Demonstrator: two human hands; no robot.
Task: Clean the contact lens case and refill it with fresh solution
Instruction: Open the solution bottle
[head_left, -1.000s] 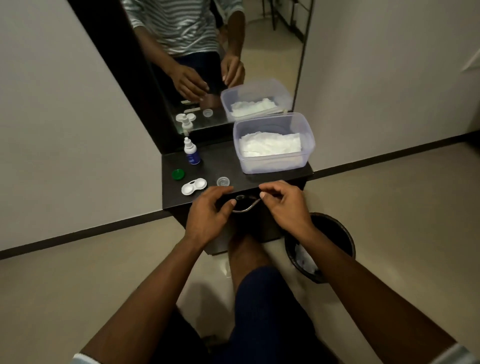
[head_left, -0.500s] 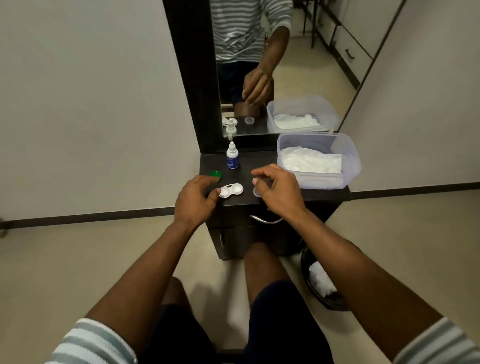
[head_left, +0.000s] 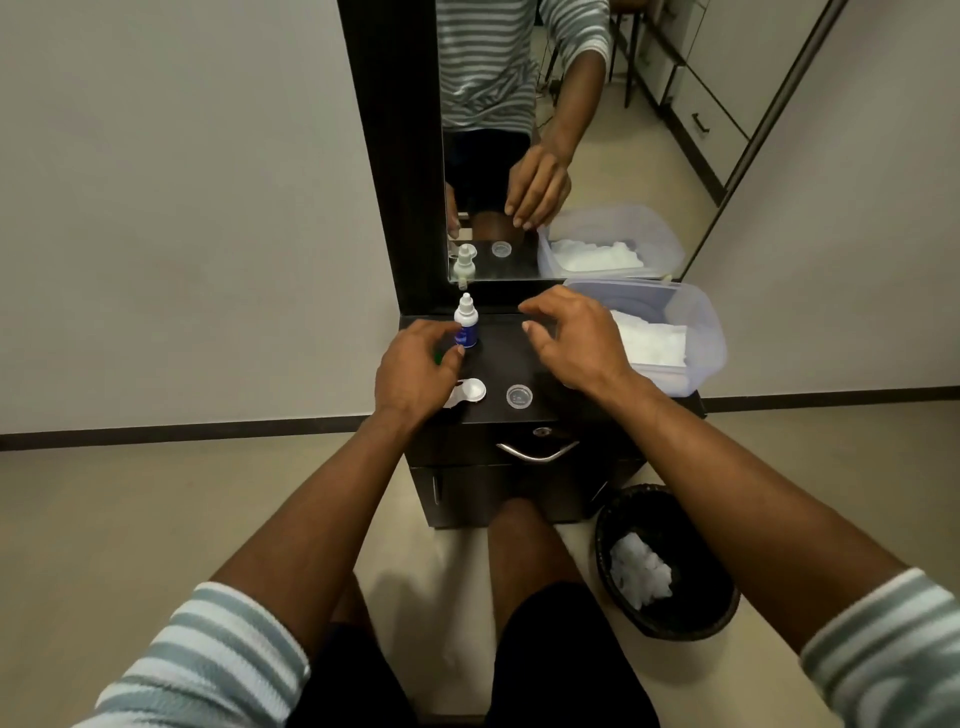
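Both hands over cabinet top (head_left: 498, 364): L hand (head_left: 415, 371) by solution bottle (head_left: 466, 327), R hand (head_left: 576, 340) hovering.

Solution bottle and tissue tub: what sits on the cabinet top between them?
In the head view, only the right hand hovers between the solution bottle and the tissue tub; the dark cabinet top there looks bare.

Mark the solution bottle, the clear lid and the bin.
solution bottle (head_left: 466, 328), head view, on its body at the blue label
clear lid (head_left: 519, 397), head view, on its centre
bin (head_left: 723, 605), head view, on its right rim
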